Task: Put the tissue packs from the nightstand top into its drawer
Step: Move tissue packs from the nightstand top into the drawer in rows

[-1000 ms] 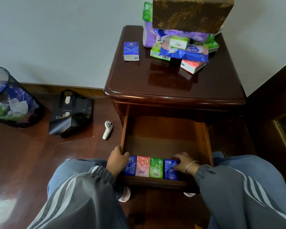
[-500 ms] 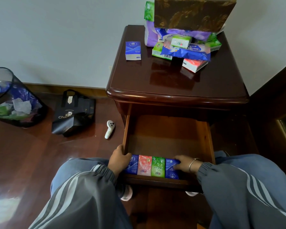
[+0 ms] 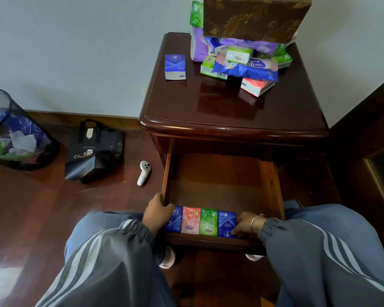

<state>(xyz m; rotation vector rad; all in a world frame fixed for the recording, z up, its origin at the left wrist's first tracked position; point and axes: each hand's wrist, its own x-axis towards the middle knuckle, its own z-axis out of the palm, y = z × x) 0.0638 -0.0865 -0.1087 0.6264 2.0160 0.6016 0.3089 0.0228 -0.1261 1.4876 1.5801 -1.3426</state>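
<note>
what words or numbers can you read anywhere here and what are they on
"Cha", the rest lost in a fold: black bag on the floor.
"Vind", cut off: white and blue wrapper in the pile.
"10": right end of the blue wipes pack; its other print is unclear.
Too blurred to read: the four packs in the drawer, and the lone blue pack.

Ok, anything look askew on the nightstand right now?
Yes: the brown box sits perched atop a jumbled heap of tissue packs at the back right, looking unsteady. The drawer row is neat.
</note>
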